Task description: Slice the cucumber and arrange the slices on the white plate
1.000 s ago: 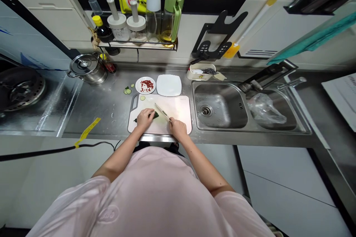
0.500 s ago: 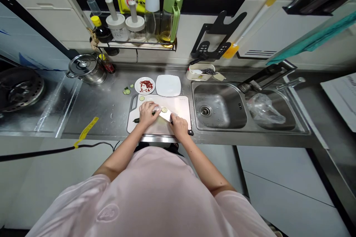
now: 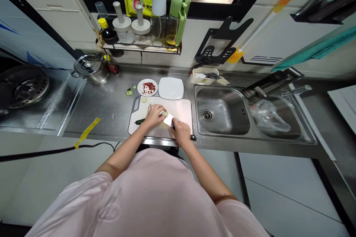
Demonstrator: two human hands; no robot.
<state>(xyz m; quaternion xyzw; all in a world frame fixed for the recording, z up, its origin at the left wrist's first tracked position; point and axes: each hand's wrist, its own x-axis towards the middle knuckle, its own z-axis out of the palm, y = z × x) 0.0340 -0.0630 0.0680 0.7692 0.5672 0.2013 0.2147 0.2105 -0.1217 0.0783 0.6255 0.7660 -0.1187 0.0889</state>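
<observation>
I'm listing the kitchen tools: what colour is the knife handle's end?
The handle's end is black, seen best in the head view.

"How is the cucumber on your feed?"
"I see one dark green, tapered end lying flat on the pale cutting board; the rest is hidden from me."
"And the knife?"
"I have its bright blade slanting across the board, the black handle's butt at the near right corner. A pale, green-rimmed slice shows at the blade."

The left hand is at a cucumber slice, and the right hand grips a knife.
</observation>
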